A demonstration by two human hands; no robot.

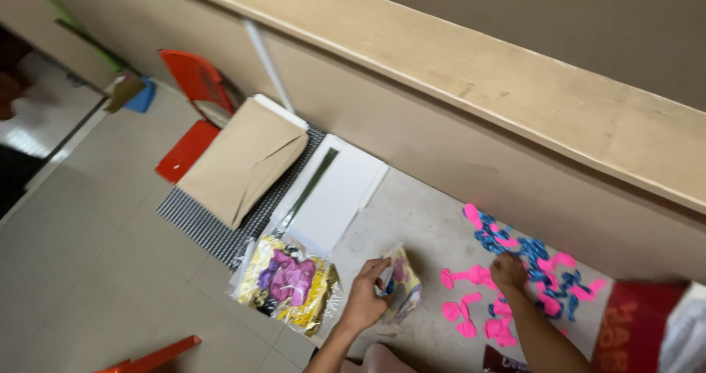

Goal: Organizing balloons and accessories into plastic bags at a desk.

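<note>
My left hand (365, 294) grips a small clear packet (403, 279) with yellow and pink contents, holding it just above the grey floor. My right hand (508, 271) reaches into a scatter of flat pink balloons (471, 276) and blue balloons (531, 253) spread on the floor by the wall; its fingers are curled down among them, and what they pinch is hidden. A larger clear bag (288, 281) of gold and purple pieces lies left of my left hand.
A brown envelope (243, 160) rests on a black-and-white checked mat (198, 222), beside a white box (334, 196). A red chair (195, 83) leans near the beige wall (441, 145). A red bag (636, 329) sits at the right edge. An orange bar (158, 358) lies at bottom left.
</note>
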